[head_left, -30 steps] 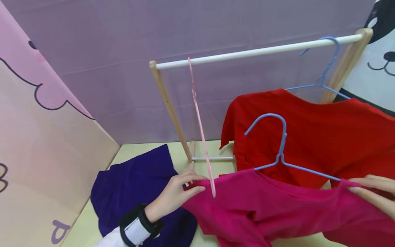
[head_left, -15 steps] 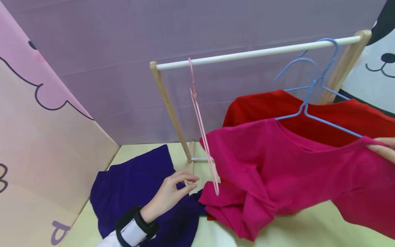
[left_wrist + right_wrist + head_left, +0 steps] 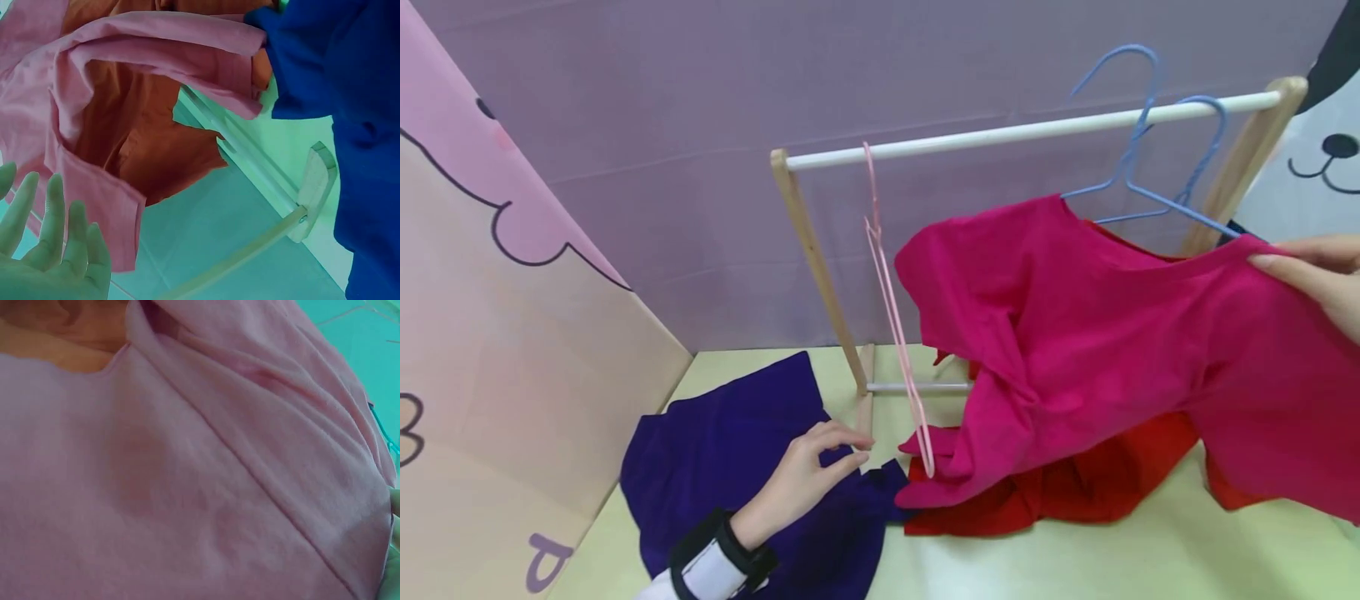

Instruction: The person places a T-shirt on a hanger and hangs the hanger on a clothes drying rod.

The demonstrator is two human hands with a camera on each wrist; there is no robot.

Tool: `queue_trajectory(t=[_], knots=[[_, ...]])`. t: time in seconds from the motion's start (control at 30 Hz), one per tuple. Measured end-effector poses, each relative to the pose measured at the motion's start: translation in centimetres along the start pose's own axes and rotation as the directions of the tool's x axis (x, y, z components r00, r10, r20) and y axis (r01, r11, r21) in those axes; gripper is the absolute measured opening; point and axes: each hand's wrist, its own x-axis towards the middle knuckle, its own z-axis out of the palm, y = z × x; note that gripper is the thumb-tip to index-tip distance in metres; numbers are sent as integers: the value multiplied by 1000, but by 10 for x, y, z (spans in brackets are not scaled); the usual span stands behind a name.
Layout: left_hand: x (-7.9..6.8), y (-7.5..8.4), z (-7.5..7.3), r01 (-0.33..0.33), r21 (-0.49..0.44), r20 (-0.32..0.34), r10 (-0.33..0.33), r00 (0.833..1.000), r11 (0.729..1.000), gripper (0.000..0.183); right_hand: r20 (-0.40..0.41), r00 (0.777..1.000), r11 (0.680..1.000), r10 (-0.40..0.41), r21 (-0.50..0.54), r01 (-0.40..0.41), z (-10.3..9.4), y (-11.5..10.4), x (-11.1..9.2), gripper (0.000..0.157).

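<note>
A pink shirt [image 3: 1105,350] hangs on a blue hanger [image 3: 1138,187] in front of a small clothes rack, on the right side of the head view. The person's right hand [image 3: 1330,271] pinches the shirt's shoulder just beside the neckline, thumb in front. The hanger's hook shows higher than the rack's white bar [image 3: 1000,135]; whether they touch cannot be told. In the right wrist view, the shirt's cloth fills nearly everything.

The left hand [image 3: 805,471] is free of any grip, its fingers loosely bent above a navy garment [image 3: 730,442] that lies on the pale yellow table [image 3: 1112,567]. A black and white band [image 3: 718,558] circles that wrist.

Behind the pink shirt and mostly hidden by it, a red shirt [image 3: 1097,475] hangs from a second blue hanger [image 3: 1213,154], hooked near the bar's right end. A pink hanger [image 3: 895,317] is hooked near the left end, its lower tip overlapping the pink shirt's sleeve. A purple wall [image 3: 700,125] stands behind the rack.
</note>
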Motion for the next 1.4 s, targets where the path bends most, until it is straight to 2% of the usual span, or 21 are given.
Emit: queue_trajectory(t=[0.07, 0.13, 0.27, 0.4, 0.5, 0.57, 0.73, 0.83, 0.9, 0.97, 1.0, 1.1, 1.2, 1.3, 1.4], knots=[[-1, -1, 0, 2, 6, 2, -2, 1000, 1000, 14, -6, 998, 997, -61, -48, 61, 8, -5, -3, 41], [-2, -3, -1, -3, 9, 1, 3, 1000, 1000, 14, 1, 997, 993, -77, -92, 77, 12, -6, -7, 45], [-5, -8, -1, -30, 25, -8, 31, 999, 999, 15, 17, 1000, 973, -21, -229, 25, 14, -3, -13, 42], [-8, -14, -2, -44, 47, 7, 43, 999, 998, 14, 62, 997, 926, 51, -376, -24, 14, 3, -17, 26], [-10, -16, -2, -45, 57, 32, 43, 999, 997, 13, 84, 993, 905, 84, -424, -41, 14, 7, -19, 16], [-11, -17, -3, -41, 62, 47, 38, 998, 997, 13, 85, 993, 910, 79, -414, -37, 14, 9, -19, 16], [-14, -18, -5, -14, 67, 94, 7, 996, 998, 14, 78, 997, 902, 1, -430, 32, 16, 7, -22, 23], [-14, -19, -9, -11, 76, 115, 2, 993, 997, 14, 80, 995, 885, -62, -456, 92, 13, 22, -17, 18], [-14, -21, -13, -20, 95, 117, 9, 993, 995, 14, 82, 991, 880, -105, -456, 131, 9, 36, -10, 23], [-15, -23, -19, -3, 116, 135, -13, 991, 993, 15, 78, 986, 876, -144, -454, 164, 4, 54, -3, 33], [-16, -25, -22, 6, 128, 146, -25, 989, 992, 16, 68, 983, 877, -173, -443, 185, 4, 57, -2, 33], [-21, -31, -30, 45, 160, 218, -80, 973, 986, 23, 14, 960, 875, -280, -407, 262, 6, 57, -6, 32], [-30, -39, -37, 82, 181, 319, -138, 938, 980, 28, -11, 939, 865, -342, -394, 311, 16, 34, -24, 29], [-42, -49, -42, 101, 200, 391, -174, 904, 975, 31, 16, 919, 840, -394, -400, 367, 31, 5, -51, 25], [-56, -61, -46, 114, 234, 407, -204, 890, 966, 34, 63, 890, 801, -452, -411, 436, 43, -8, -75, 23]])
